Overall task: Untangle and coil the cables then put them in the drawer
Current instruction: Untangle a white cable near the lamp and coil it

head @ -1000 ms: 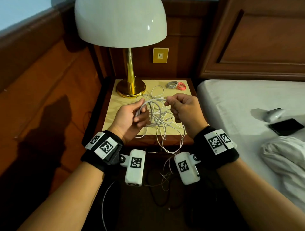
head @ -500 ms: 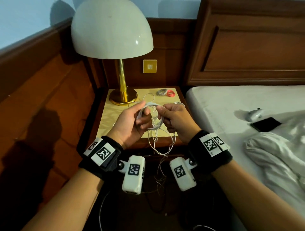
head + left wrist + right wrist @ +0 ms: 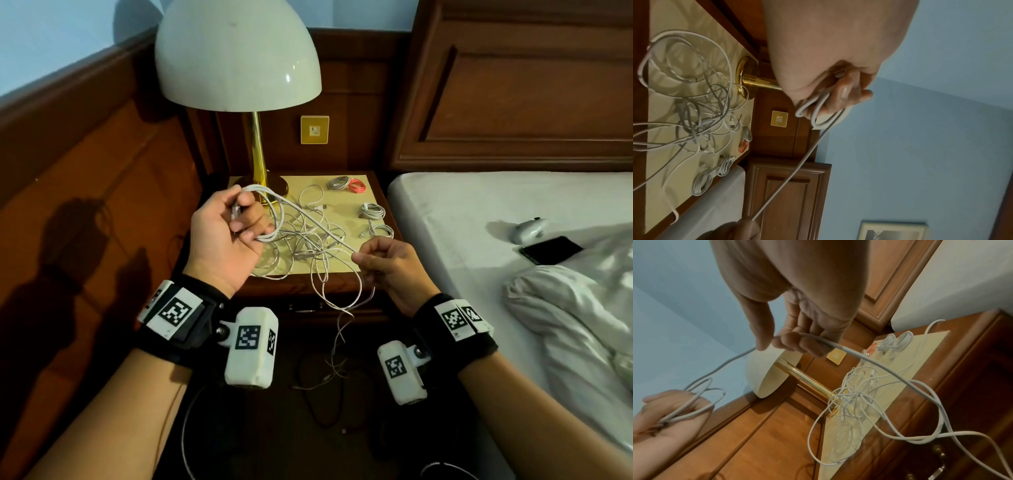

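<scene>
Since half a second ago, the hands have been drawn apart, and a length of the white cable (image 3: 310, 219) is now stretched between them.

From the head view, the left hand (image 3: 222, 236) is seen clenched on several loops of that cable above the table (image 3: 342, 284), while the right hand (image 3: 387, 263) pinches the strand lower down, near the table's front edge. A loose tangle of cables (image 3: 301, 240) lies on the yellow mat (image 3: 346, 202), with slack hanging over the edge toward the floor. Four coiled cables, one of them red (image 3: 357, 186), lie toward the back right beside the lamp (image 3: 239, 54).

From the left wrist view, the loops are shown doubled over the curled fingers (image 3: 844, 92), a detail hidden from above; the strand runs down to the right hand's fingertips (image 3: 748, 227).

From the right wrist view, the grip of thumb and forefinger on the strand (image 3: 818, 340) is plain, and a brass drawer handle (image 3: 939, 457) is visible below the tabletop.
</scene>
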`<action>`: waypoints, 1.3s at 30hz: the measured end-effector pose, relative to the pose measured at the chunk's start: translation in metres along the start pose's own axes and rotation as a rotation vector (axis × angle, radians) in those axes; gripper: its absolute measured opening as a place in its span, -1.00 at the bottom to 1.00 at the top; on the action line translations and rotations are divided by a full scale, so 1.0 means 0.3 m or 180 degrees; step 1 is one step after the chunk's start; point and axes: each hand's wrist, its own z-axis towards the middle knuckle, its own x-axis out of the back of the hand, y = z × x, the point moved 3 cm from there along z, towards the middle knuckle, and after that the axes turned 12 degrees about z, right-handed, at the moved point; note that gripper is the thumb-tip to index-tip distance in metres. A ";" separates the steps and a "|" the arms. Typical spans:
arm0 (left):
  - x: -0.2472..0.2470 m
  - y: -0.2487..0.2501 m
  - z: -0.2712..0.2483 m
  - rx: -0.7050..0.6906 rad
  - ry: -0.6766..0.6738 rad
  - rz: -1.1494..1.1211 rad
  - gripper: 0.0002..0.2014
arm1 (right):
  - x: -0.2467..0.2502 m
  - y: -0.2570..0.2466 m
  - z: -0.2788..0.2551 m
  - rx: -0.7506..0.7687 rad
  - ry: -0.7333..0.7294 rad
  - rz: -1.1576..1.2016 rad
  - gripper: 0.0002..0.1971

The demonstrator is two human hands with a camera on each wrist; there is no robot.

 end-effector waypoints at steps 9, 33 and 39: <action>-0.020 -0.079 -0.027 -0.0560 0.0441 0.1224 -0.62 | -0.106 0.020 -0.077 0.0348 -0.0050 -0.1721 -0.73; -0.045 -0.158 -0.133 0.0640 -0.0486 0.0996 -0.65 | -0.121 0.004 -0.125 0.0616 -0.0210 -0.0241 -0.70; 0.023 -0.066 -0.123 0.0214 -0.0325 0.0233 -0.77 | 0.010 0.083 -0.132 0.0128 0.0136 0.0319 -0.77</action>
